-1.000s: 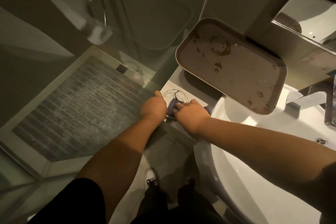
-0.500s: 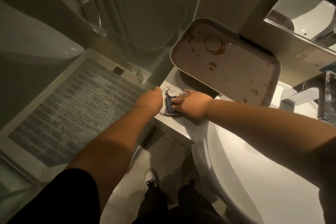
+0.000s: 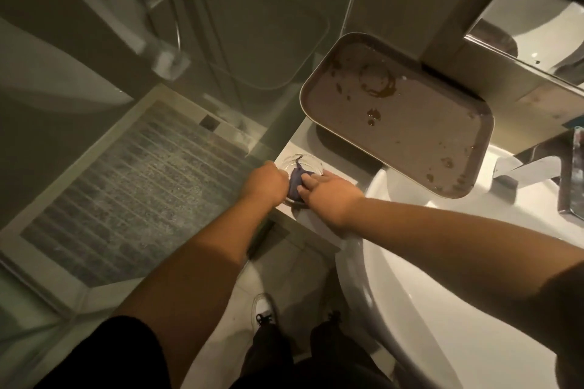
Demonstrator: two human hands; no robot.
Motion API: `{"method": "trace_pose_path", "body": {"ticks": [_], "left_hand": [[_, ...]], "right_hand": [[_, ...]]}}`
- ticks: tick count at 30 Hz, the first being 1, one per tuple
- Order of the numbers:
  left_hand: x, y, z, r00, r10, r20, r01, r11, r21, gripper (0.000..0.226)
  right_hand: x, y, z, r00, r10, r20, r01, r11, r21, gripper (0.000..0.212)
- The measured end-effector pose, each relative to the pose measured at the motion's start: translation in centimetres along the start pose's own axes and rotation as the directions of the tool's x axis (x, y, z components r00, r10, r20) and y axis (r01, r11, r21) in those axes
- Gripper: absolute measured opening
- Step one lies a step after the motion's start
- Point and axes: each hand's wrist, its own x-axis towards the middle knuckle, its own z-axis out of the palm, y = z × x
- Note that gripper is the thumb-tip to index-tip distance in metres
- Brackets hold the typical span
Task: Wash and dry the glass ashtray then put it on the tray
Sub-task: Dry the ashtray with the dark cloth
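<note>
The clear glass ashtray (image 3: 308,164) sits on the white counter ledge left of the basin. My left hand (image 3: 264,181) grips its left rim, fingers curled. My right hand (image 3: 328,191) presses a dark blue cloth (image 3: 296,183) into the ashtray's bowl with curled fingertips. Most of the ashtray is hidden by both hands and the cloth. The brown rectangular tray (image 3: 401,123), stained with dark spots and a ring mark, rests tilted behind the ashtray, over the counter and basin edge.
The white basin (image 3: 442,294) fills the lower right, with a chrome faucet (image 3: 531,167) at its right. A mirror (image 3: 537,25) hangs above. A glass shower screen (image 3: 202,88) and the shower floor lie to the left. My shoes (image 3: 264,309) stand on the tiled floor.
My right hand has shifted the cloth within the ashtray, rubbing it. My left hand keeps hold of the rim. The view has swung slightly.
</note>
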Motion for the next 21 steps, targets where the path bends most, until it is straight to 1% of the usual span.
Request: {"method": "trace_pose_path", "body": {"ticks": [1,2,4,5,6,7,9,10,11,13,15,16,18,20,21], "left_hand": [[0.5,0.0,-0.4,0.999,0.04,-0.015,-0.038,0.996,0.079,0.034],[0.9,0.0,-0.6,0.996,0.086,-0.014,-0.084,0.986,0.141,0.034],[1.3,0.3,-0.6,0.989,0.147,0.012,-0.145,0.963,0.225,0.029],[1.4,0.4,-0.5,0.988,0.151,0.01,-0.148,0.954,0.26,0.025],[1.3,0.4,-0.4,0.99,0.142,-0.006,-0.135,0.95,0.283,0.023],[1.2,0.5,-0.2,0.991,0.128,-0.027,-0.115,0.951,0.288,0.022],[0.7,0.6,0.2,0.994,0.091,-0.055,-0.075,0.967,0.243,0.021],[0.4,0.7,0.4,0.996,0.069,-0.059,-0.056,0.977,0.207,0.02],[0.1,0.9,0.6,0.997,0.05,-0.059,-0.04,0.984,0.173,0.02],[-0.3,1.2,0.8,0.998,0.009,-0.054,-0.003,0.995,0.101,0.023],[-0.6,1.2,0.9,0.999,-0.034,-0.04,0.035,0.999,0.036,0.025],[-0.6,1.0,1.0,0.998,-0.046,-0.031,0.047,0.999,0.024,0.024],[-0.5,0.8,0.7,0.999,-0.029,-0.044,0.032,0.998,0.057,0.021],[0.0,0.7,0.1,0.992,0.075,-0.1,-0.055,0.98,0.189,0.017],[0.4,0.6,-0.3,0.985,0.141,-0.103,-0.109,0.957,0.268,0.015]], "right_hand": [[0.2,0.8,0.0,0.998,-0.067,0.001,0.067,0.995,-0.073,0.081],[0.4,1.5,-0.2,0.992,-0.122,0.012,0.122,0.986,-0.115,0.078],[0.9,2.8,-0.8,0.982,-0.182,0.049,0.186,0.976,-0.109,0.063],[1.0,3.2,-0.9,0.981,-0.185,0.063,0.191,0.977,-0.099,0.061],[1.1,3.3,-1.0,0.983,-0.167,0.08,0.174,0.98,-0.1,0.064],[1.1,3.2,-0.9,0.986,-0.137,0.093,0.146,0.984,-0.105,0.072],[0.8,2.1,-0.6,0.992,-0.056,0.11,0.07,0.99,-0.125,0.092],[0.7,1.4,-0.6,0.993,-0.014,0.121,0.029,0.992,-0.123,0.096],[0.7,0.6,-0.5,0.992,0.027,0.124,-0.015,0.995,-0.096,0.093],[0.9,-0.7,-0.4,0.986,0.119,0.12,-0.117,0.993,-0.019,0.08],[1.0,-1.5,-0.5,0.979,0.169,0.111,-0.171,0.985,0.012,0.075],[1.0,-1.6,-0.5,0.981,0.162,0.111,-0.165,0.986,0.019,0.075],[0.7,-1.1,-0.5,0.99,0.1,0.104,-0.1,0.995,-0.003,0.081],[0.5,0.6,-0.7,0.995,-0.009,0.101,0.019,0.994,-0.106,0.087],[0.7,1.7,-0.9,0.99,-0.08,0.113,0.095,0.986,-0.139,0.081]]}}
